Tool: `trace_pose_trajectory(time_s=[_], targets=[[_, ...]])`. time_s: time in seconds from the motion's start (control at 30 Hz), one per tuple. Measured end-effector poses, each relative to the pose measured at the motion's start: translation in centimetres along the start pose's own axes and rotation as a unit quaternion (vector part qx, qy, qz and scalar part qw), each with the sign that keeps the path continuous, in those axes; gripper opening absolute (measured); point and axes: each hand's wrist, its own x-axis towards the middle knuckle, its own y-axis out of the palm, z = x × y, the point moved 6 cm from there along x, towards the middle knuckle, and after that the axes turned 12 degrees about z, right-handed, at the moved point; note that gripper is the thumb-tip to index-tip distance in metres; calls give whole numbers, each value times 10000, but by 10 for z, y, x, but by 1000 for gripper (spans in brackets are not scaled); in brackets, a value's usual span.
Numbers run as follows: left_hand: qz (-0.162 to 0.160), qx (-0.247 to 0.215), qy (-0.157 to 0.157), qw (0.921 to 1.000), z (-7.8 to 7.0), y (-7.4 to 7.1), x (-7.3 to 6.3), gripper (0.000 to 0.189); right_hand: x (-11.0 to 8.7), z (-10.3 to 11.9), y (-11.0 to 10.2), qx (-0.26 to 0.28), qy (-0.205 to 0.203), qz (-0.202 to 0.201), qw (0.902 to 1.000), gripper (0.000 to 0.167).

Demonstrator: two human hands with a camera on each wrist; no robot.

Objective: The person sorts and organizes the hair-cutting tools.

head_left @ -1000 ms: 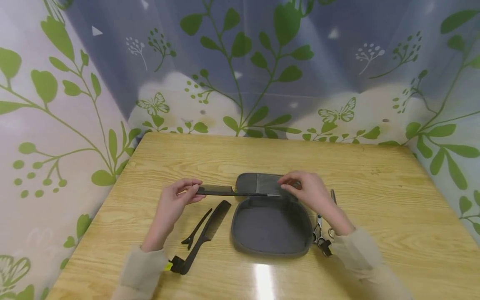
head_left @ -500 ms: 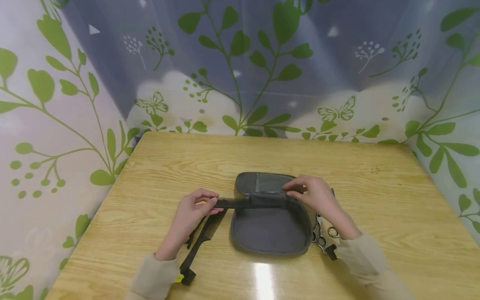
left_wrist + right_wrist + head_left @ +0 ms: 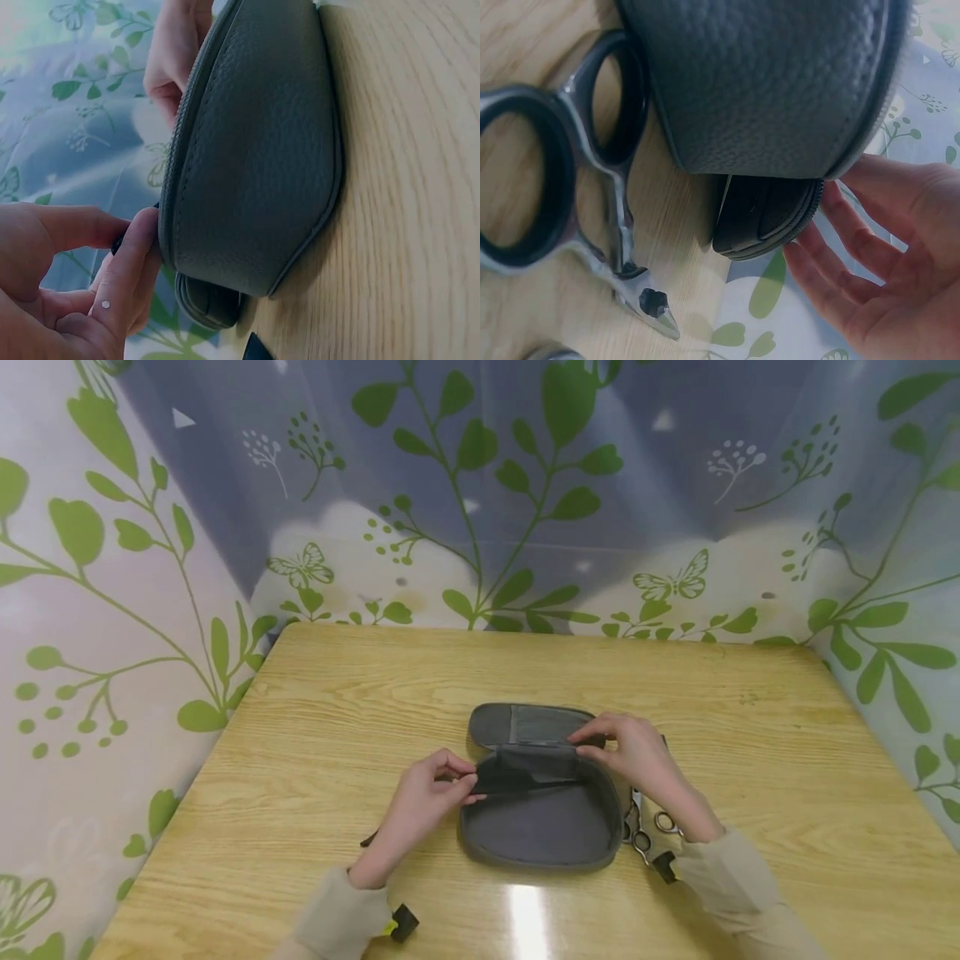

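Observation:
A dark grey zip case (image 3: pixel 540 852) with textured sides stands open on the table, its lid (image 3: pixel 491 727) folded back. My left hand (image 3: pixel 427 797) pinches one end of a black comb (image 3: pixel 501 779) at the case's left rim. The comb lies across the inside along the back wall, its far end hidden in shadow. My right hand (image 3: pixel 637 756) holds the lid's lower edge near the hinge, thumb and fingers around it. In the right wrist view, its fingertips sit at the zipper edge of the lid (image 3: pixel 769 217).
Scissors (image 3: pixel 619 202) with black-lined finger rings lie right of the case, and another metal ring (image 3: pixel 665 823) shows beside them. A dark tip (image 3: pixel 369 840) of something sticks out left of my left wrist. A patterned curtain (image 3: pixel 480 485) hangs behind the wooden table (image 3: pixel 360 677).
My left hand has moved right and slightly down, carrying the comb into the case. It now covers the other comb and the clip. My right hand has shifted slightly toward the hinge.

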Motion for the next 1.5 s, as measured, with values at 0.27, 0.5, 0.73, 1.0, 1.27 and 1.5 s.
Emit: trace_pose_trajectory(time_s=[0.27,0.5,0.73,1.0,1.27,1.5], targets=[[123,1030,69,9946,-5,4,1,4,-1,3,-1,68,-46,-4,10000,16],[91,1822,123,9831,-9,4,0,4,-4,25,-1,-150,-867,-362,9955,19],[108,2584,340,9654,-18,7,-3,6,-11,69,20,-388,-2291,294,9722,28],[308,2667,375,9626,-18,9,-3,8,-13,92,43,-1122,-2862,686,9491,38],[412,2367,180,9705,-16,9,-4,6,-14,101,49,-1779,-3039,298,9355,42],[-288,3079,398,9501,-21,0,-7,9,-14,103,57,-1953,-3000,666,9314,35]])
